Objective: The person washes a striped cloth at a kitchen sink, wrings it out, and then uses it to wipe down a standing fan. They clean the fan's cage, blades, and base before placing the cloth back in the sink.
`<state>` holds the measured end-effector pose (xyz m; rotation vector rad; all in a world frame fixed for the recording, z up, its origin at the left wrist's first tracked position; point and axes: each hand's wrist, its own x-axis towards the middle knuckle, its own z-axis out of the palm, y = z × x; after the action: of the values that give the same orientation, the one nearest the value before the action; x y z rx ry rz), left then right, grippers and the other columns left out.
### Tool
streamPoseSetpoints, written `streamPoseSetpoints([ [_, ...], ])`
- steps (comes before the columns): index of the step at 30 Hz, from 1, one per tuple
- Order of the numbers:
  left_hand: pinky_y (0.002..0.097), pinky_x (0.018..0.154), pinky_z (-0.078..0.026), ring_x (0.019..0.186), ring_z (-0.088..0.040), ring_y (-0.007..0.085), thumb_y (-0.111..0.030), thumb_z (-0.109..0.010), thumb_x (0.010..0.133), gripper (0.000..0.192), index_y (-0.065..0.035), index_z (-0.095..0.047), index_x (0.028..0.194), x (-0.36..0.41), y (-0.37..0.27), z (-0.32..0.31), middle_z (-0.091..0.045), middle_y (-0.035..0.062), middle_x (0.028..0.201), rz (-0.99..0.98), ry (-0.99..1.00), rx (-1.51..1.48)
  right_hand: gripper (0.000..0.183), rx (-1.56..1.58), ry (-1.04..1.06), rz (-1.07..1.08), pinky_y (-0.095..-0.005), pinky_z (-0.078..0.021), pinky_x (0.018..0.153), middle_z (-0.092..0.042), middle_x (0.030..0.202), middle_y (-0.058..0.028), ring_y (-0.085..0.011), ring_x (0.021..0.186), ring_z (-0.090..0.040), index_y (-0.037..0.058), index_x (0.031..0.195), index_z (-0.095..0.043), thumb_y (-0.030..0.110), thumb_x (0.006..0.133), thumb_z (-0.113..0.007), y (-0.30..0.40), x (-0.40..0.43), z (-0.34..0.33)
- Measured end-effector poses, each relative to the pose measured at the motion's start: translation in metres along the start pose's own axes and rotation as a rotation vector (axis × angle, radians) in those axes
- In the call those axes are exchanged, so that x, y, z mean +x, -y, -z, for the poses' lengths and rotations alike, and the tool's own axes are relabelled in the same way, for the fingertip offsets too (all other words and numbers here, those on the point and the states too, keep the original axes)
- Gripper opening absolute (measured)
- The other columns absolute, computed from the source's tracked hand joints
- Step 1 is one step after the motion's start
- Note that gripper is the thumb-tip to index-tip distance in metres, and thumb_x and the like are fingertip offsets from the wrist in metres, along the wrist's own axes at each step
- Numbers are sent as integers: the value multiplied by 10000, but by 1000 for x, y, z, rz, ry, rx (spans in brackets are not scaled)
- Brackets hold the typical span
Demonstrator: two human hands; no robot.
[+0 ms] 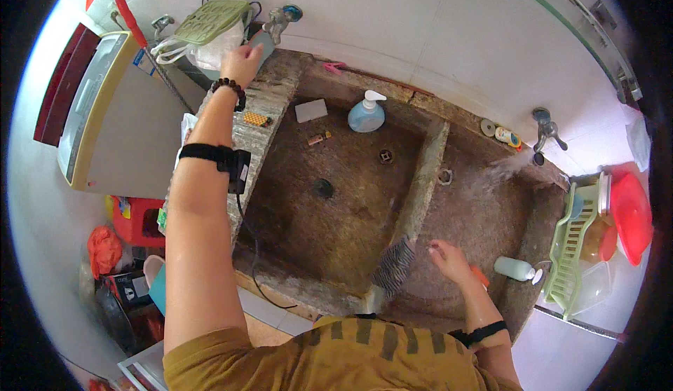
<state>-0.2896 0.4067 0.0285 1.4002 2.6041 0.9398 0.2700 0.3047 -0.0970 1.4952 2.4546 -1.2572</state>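
My left hand (243, 65), with a beaded bracelet at the wrist, reaches to a pale blue-grey container (266, 44) beside a white plastic bag (207, 54). Whether its fingers grip anything there is hidden. Over the right basin (468, 207) hovers my right hand (452, 262), fingers loosely curled and apart, with nothing visible in them. Just left of it, a dark striped cloth (394, 266) drapes over the divider (420, 196) between the two basins. Water sprays into the right basin below the right tap (547, 128).
In the left basin (336, 233) are a blue pump bottle (366, 115), a white block (310, 111) and a small tube (316, 139). Another pump bottle (512, 268) lies at right, near a green dish rack (570, 249). A washing machine (131, 123) stands left. A cable (256, 265) hangs from my left arm.
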Motion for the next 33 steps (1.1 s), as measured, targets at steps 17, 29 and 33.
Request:
streamPoseSetpoints([
  [17,420,801,-434,969,-491,357,-227,-509,786,297,-72,-484,1038,-6,-51,-172,-361,200,1195,-25,306,301,294,15,1,-113,-382,-454,650,-592,790,-156,-300,715,-578,83,1028,-538,274,807,-508,-35,-8,4],
  [29,304,575,-443,614,-549,217,-111,-661,701,265,-10,-445,817,-165,-165,-97,-555,123,683,-212,159,-338,258,282,-359,104,-300,-455,666,-601,868,-120,-193,730,-581,55,1015,-551,227,828,-506,-9,30,40],
  [33,304,577,-448,629,-555,210,-109,-665,697,308,-14,-448,894,-251,-221,-111,-560,125,734,-282,326,-497,268,943,-488,224,-266,-443,679,-574,860,-88,-151,729,-556,48,1087,-495,172,849,-489,41,49,67],
])
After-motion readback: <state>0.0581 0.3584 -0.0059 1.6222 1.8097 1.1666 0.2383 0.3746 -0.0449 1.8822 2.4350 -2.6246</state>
